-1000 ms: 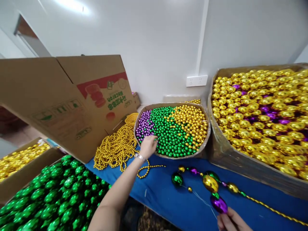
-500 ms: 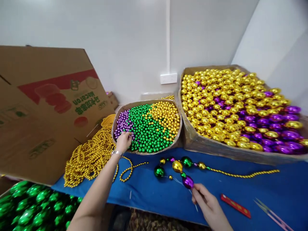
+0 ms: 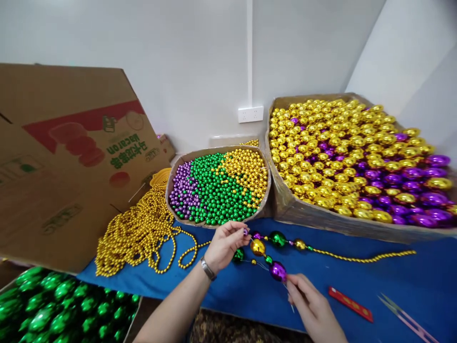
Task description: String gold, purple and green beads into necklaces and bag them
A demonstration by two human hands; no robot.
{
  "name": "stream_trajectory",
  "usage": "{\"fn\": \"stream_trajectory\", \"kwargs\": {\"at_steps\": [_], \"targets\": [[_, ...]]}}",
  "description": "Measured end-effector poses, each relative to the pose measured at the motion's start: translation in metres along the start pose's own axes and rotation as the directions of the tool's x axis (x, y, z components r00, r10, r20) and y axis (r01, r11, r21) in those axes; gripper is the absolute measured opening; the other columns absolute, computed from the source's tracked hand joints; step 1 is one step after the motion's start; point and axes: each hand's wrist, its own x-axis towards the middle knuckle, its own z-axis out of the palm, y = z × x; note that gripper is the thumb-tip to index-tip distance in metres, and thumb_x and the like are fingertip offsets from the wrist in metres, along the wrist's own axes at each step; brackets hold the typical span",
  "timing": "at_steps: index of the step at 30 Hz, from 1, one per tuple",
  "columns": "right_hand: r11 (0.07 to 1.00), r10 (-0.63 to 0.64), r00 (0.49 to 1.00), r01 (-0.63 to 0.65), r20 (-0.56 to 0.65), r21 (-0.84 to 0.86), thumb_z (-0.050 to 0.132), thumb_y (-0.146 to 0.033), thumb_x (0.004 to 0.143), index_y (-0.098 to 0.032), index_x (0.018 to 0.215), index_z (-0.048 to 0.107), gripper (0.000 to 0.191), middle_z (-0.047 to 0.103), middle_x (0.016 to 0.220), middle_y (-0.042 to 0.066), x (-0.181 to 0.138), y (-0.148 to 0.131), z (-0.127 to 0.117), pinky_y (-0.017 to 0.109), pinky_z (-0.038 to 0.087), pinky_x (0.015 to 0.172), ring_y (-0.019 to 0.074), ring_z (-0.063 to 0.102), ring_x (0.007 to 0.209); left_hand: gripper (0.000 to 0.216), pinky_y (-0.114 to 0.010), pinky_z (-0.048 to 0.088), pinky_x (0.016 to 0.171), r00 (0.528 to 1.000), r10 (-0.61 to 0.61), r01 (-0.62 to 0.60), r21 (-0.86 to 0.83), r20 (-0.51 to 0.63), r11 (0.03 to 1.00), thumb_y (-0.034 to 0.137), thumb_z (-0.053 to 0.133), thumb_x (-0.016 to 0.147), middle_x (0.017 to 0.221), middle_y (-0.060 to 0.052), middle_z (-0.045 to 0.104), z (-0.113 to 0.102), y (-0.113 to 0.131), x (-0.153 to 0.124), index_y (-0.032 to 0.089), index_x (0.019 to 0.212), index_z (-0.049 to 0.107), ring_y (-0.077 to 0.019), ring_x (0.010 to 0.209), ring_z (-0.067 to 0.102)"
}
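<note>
Left hand (image 3: 224, 245), back from bin (image 3: 269, 183), pinches purple bead (image 3: 245, 232) — right hand (image 3: 310, 301) clamps strand (image 3: 277, 271) — carton (image 3: 80, 178) reads "Macaron"

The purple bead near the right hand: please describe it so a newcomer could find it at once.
Look at the blue cloth in front of the big box of gold and purple beads. Find the right hand; the shiny, egg-shaped purple bead is at its fingertips. Unlike the small green bead beside it, it is large and purple.
</note>
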Motion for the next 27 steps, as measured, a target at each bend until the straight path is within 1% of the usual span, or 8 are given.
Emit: {"fn": "stream_trajectory", "kwargs": {"at_steps": [4, 8, 13, 15, 18, 21, 24, 27], "targets": [[1.000, -0.001, 1.000, 0.001, 0.011, -0.002, 0.043, -0.040, 0.091, -0.021, 0.094, 0.058, 0.025, 0.055, 0.075, 0.001, 0.000, 0.002, -0.001, 0.021, 0.048, 0.060, 0.0135, 0.059, 0.064, 0.019, -0.024, 0.050, 0.068, 1.000, 0.026, -0.025, 0.053, -0.015, 0.998, 0.022, 0.075, 0.070, 0.089, -0.005, 0.066, 0.001, -0.003, 0.001, 0.013, 0.086, 0.069, -0.0116, 0.072, 0.064], [1.000, 0.015, 1.000, -0.014, 0.012, -0.020, 0.042, -0.039, 0.092, -0.022, 0.097, 0.059, 0.025, 0.056, 0.076, 0.002, 0.000, -0.001, -0.003, 0.021, 0.049, 0.060, 0.0140, 0.059, 0.064, 0.021, -0.024, 0.049, 0.068, 0.997, 0.074, -0.070, 0.191, -0.013, 0.979, 0.025, 0.073, 0.071, 0.081, -0.005, 0.066, 0.000, -0.003, 0.001, 0.014, 0.088, 0.070, -0.0102, 0.068, 0.061], [0.997, 0.008, 0.999, -0.010, -0.037, -0.070, 0.045, -0.041, 0.089, -0.022, 0.098, 0.061, 0.026, 0.061, 0.084, 0.004, -0.002, 0.007, -0.006, 0.024, 0.050, 0.065, 0.0158, 0.063, 0.069, 0.021, -0.022, 0.047, 0.068, 0.978, 0.202, -0.205, 0.434, 0.053, 0.878, 0.027, 0.072, 0.072, 0.085, -0.004, 0.064, 0.003, 0.000, -0.001, 0.015, 0.089, 0.070, -0.0113, 0.075, 0.058], [0.996, 0.085, 0.995, -0.087, -0.049, -0.029, 0.046, -0.045, 0.088, -0.022, 0.101, 0.060, 0.030, 0.063, 0.089, 0.006, -0.002, 0.018, -0.004, 0.026, 0.052, 0.068, 0.0171, 0.065, 0.072, 0.024, -0.022, 0.048, 0.069, 0.980, 0.186, -0.198, 0.436, 0.070, 0.878, 0.026, 0.075, 0.069, 0.084, -0.004, 0.065, 0.006, -0.004, -0.001, 0.016, 0.090, 0.068, -0.0119, 0.075, 0.058], [0.961, 0.240, 0.971, -0.234, -0.023, 0.144, 0.047, -0.055, 0.084, -0.020, 0.106, 0.056, 0.043, 0.065, 0.091, 0.007, 0.000, 0.042, 0.004, 0.029, 0.055, 0.070, 0.0193, 0.068, 0.075, 0.028, -0.022, 0.047, 0.063, 0.992, 0.107, -0.128, 0.417, 0.073, 0.900, 0.027, 0.077, 0.065, 0.074, -0.002, 0.064, 0.010, -0.022, -0.001, 0.015, 0.088, 0.065, -0.0110, 0.067, 0.057], [0.935, 0.288, 0.957, -0.279, -0.012, 0.221, 0.046, -0.061, 0.081, -0.018, 0.108, 0.053, 0.051, 0.065, 0.087, 0.007, 0.002, 0.063, 0.009, 0.031, 0.056, 0.067, 0.0204, 0.069, 0.074, 0.026, -0.023, 0.047, 0.061, 0.994, 0.073, -0.103, 0.465, 0.083, 0.880, 0.033, 0.074, 0.068, 0.072, -0.004, 0.065, 0.013, -0.047, 0.000, 0.013, 0.084, 0.066, -0.0125, 0.064, 0.058], [0.944, 0.295, 0.955, -0.286, -0.034, 0.166, 0.048, -0.057, 0.082, -0.020, 0.109, 0.054, 0.046, 0.066, 0.086, 0.006, 0.002, 0.069, 0.004, 0.032, 0.056, 0.061, 0.0190, 0.068, 0.067, 0.020, -0.029, 0.049, 0.069, 0.978, 0.126, -0.202, 0.590, 0.169, 0.782, 0.035, 0.068, 0.074, 0.085, -0.009, 0.068, 0.018, -0.060, 0.000, 0.015, 0.077, 0.069, -0.0180, 0.077, 0.063], [0.961, 0.266, 0.962, -0.260, -0.064, 0.090, 0.051, -0.048, 0.084, -0.023, 0.114, 0.055, 0.040, 0.064, 0.105, 0.009, 0.002, 0.052, -0.012, 0.032, 0.056, 0.065, 0.0185, 0.066, 0.073, 0.015, -0.034, 0.047, 0.080, 0.929, 0.192, -0.363, 0.689, 0.316, 0.627, 0.033, 0.066, 0.077, 0.090, -0.009, 0.070, 0.032, -0.049, -0.002, 0.019, 0.074, 0.070, -0.0207, 0.085, 0.063]]}}
